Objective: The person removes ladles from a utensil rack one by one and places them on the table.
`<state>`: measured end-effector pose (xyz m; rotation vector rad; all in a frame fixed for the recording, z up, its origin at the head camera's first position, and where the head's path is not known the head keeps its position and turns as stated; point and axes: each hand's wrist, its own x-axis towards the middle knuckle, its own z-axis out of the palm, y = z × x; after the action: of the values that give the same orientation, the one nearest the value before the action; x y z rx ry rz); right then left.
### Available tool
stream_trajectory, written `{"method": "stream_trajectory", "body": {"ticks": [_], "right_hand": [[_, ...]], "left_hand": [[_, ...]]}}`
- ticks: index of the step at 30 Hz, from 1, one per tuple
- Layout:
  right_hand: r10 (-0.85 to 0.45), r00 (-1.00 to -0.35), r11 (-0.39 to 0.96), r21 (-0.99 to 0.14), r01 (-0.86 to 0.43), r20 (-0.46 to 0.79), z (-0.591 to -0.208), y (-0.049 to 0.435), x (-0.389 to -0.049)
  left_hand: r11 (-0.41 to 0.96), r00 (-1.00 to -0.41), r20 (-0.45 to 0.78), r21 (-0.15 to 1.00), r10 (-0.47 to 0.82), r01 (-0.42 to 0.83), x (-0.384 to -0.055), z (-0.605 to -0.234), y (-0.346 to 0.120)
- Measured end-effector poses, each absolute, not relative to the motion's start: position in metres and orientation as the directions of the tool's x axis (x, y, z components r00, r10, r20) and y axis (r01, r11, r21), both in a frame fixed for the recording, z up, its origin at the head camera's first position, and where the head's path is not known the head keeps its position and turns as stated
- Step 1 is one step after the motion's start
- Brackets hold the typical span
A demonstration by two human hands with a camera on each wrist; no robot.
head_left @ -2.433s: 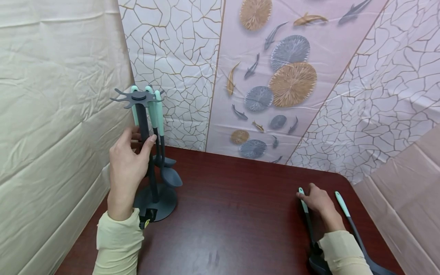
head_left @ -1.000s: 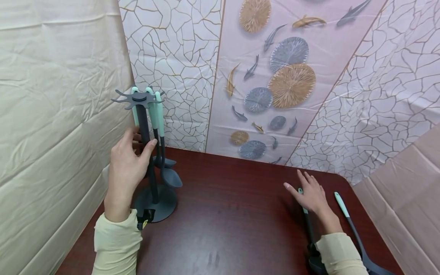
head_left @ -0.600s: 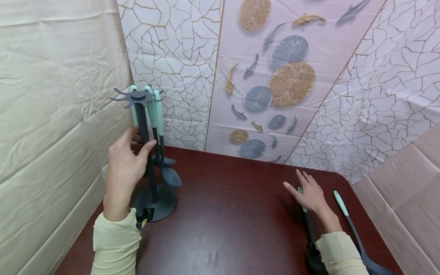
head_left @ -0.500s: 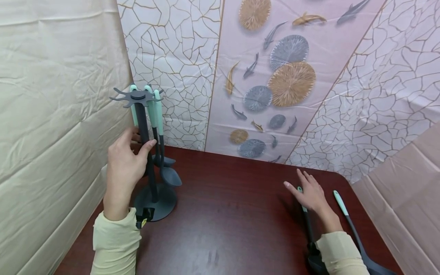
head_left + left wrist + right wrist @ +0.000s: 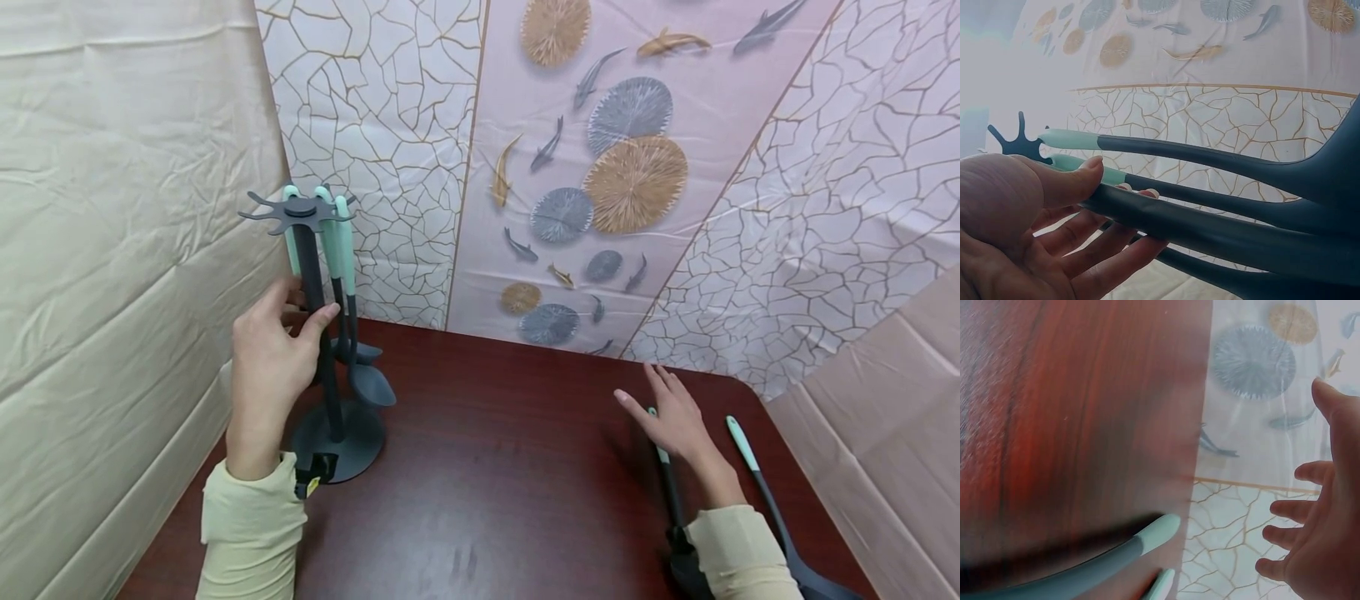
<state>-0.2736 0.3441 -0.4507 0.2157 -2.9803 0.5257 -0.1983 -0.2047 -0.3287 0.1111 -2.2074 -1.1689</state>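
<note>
With your left hand (image 5: 273, 350) you are pinching the post of a tall dark grey utensil stand (image 5: 312, 271), your thumb lying along one side and your fingers curling under the other. The stand is standing upright on its round flat base at the left of the table, and arms are splaying out from its top. Three utensils with mint-green handles and dark grey shafts (image 5: 347, 250) are hanging from it, just beside your hand; one is showing a spoon-like head.

Your right hand (image 5: 675, 421) is hovering, thumb and fingers spreading apart and gripping nothing, over the handle end of a mint-and-dark-grey utensil (image 5: 670, 483) that is lying on the table. Just to the right, a second long mint-handled utensil (image 5: 768, 500) is lying near it, its dark head running out of the head view.

Beneath everything, a glossy red-brown table (image 5: 480, 467) is stretching back to a white cloth backdrop with gold crack lines (image 5: 405, 167) and a pinkish fish-and-leaf panel. Plain cream cloth (image 5: 127, 208) is hanging on the left.
</note>
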Motion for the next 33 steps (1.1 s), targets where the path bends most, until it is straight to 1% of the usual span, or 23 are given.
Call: {"method": "stream_trajectory", "body": {"ticks": [5, 12, 19, 33], "right_hand": [[-0.144, -0.973, 0.923, -0.330, -0.197, 0.180, -0.443, 0.334, -0.271], [-0.172, -0.962, 0.888, -0.389, -0.244, 0.211, -0.427, 0.315, -0.266], [-0.198, -0.941, 0.835, -0.456, -0.308, 0.273, -0.411, 0.289, -0.261], [-0.230, -0.870, 0.765, -0.473, -0.438, 0.436, -0.380, 0.242, -0.255]], "left_hand": [[0.598, -0.788, 0.499, 0.772, -0.362, 0.215, -0.200, -0.329, -0.204], [0.606, -0.778, 0.507, 0.767, -0.370, 0.211, -0.201, -0.331, -0.203], [0.595, -0.760, 0.532, 0.766, -0.374, 0.244, -0.204, -0.333, -0.204], [0.610, -0.751, 0.562, 0.743, -0.346, 0.275, -0.208, -0.336, -0.199]]}}
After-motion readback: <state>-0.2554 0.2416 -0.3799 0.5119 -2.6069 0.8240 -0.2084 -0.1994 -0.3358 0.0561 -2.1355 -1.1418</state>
